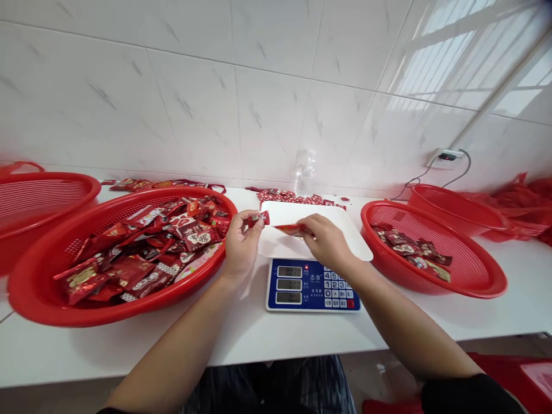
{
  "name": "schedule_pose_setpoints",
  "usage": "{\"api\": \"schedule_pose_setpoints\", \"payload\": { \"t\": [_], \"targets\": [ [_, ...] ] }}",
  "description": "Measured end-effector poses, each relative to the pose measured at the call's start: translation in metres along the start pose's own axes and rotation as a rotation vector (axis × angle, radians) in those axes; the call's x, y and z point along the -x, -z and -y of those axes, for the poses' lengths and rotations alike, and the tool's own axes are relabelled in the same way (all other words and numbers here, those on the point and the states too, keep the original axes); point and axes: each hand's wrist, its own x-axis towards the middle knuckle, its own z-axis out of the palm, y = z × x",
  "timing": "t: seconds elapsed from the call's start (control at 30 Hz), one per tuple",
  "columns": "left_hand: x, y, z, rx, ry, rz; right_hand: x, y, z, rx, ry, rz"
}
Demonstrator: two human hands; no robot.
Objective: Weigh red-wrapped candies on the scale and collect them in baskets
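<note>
While the left hand (241, 247) pinches a small red packet (264, 218), the right hand (326, 238) grips a flat pouch (288, 229) pointing leftward at it.

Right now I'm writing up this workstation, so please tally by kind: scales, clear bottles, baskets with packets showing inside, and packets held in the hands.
Scale: 1
Clear bottle: 1
Left basket and right basket with packets showing inside: 2
Red packet in left hand and red packet in right hand: 2
Total: 6
</note>
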Motion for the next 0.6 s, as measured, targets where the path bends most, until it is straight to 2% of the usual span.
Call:
{"api": "schedule_pose_setpoints", "payload": {
  "t": [0.13,0.2,0.23,0.33,0.4,0.5,0.6],
  "targets": [
    [0.004,0.002,0.005,0.035,0.020,0.015,-0.017,0.007,-0.005,-0.154,-0.143,-0.149],
    [0.010,0.004,0.004,-0.044,-0.083,0.031,-0.032,0.005,-0.005,-0.315,-0.213,-0.151],
    [0.013,0.006,0.002,-0.117,-0.190,0.045,-0.040,0.002,-0.003,-0.424,-0.242,-0.122],
    [0.024,0.009,-0.005,-0.332,-0.610,0.141,-0.064,-0.012,0.012,-0.739,-0.284,0.046],
    [0.031,0.011,-0.008,-0.382,-0.820,0.223,-0.078,-0.026,0.028,-0.873,-0.272,0.178],
    [0.037,0.012,-0.010,-0.375,-0.964,0.260,-0.095,-0.052,0.054,-1.001,-0.222,0.384],
    [0.037,0.014,-0.011,-0.349,-1.002,0.199,-0.110,-0.080,0.073,-1.014,-0.116,0.545]
  ]
}}
